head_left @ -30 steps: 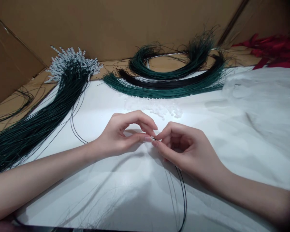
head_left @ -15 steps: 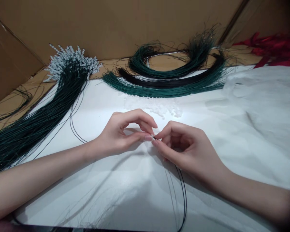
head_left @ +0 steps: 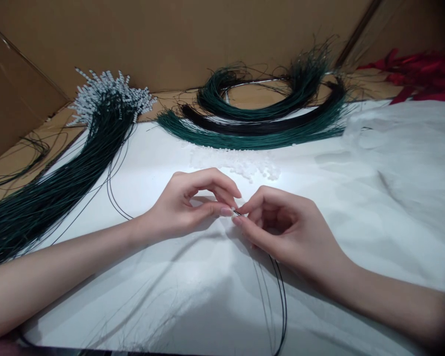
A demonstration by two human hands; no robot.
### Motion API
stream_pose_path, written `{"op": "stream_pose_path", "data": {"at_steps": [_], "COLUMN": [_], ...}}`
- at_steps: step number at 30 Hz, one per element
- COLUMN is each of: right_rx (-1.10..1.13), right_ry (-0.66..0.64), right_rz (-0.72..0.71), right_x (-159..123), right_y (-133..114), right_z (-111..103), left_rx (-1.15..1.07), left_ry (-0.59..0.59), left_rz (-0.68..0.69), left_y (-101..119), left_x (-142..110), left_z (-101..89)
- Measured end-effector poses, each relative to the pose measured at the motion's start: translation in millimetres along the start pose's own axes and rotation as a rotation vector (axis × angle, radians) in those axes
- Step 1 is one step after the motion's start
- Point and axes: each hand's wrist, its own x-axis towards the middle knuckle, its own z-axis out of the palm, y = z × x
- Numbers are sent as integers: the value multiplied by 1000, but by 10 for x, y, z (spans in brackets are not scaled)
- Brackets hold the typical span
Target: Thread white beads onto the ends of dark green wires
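Near the middle of the white work surface (head_left: 141, 277), the fingertips of both my hands meet. My left hand (head_left: 193, 205) pinches a tiny white bead between thumb and fingers, mostly covered by the fingertips. My right hand (head_left: 289, 222) is closed in a pinch on the dark tips of thin cords, held against the bead. Below that hand the dark cords (head_left: 283, 291) hang in a curve toward the near edge. Just beyond my fingers lies a patch of loose white beads (head_left: 237, 162).
On the left lies a thick bundle of dark green cords (head_left: 70, 178), its far ends strung with white beads (head_left: 109, 96). Curved bundles of green and black cords (head_left: 252, 128) rest behind the loose beads. Thin white sheeting (head_left: 408, 173) and red ribbons (head_left: 426, 74) are at right. Cardboard walls (head_left: 170, 44) enclose the back.
Both hands keep almost the same pose. Between the fingertips, slightly more of the dark cord tips shows, and the left thumb has shifted a little to the right.
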Motion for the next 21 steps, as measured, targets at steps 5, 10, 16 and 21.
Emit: {"op": "stream_pose_path", "data": {"at_steps": [5,10,16,21], "right_rx": [-3,0,39,133], "right_ry": [-3,-3,-14,-26], "right_rz": [2,2,36,30], "right_x": [6,2,5,18], "right_y": [2,-3,3,14], "right_z": [-2,-9,-9,-9], "left_rx": [14,17,66,42], "left_ry": [-3,9,-6,-35], "left_rz": [11,6,42,43], "left_y": [10,15,27,32], "left_x": [-2,0,-2,-8], "left_z": [4,14,11,2]}}
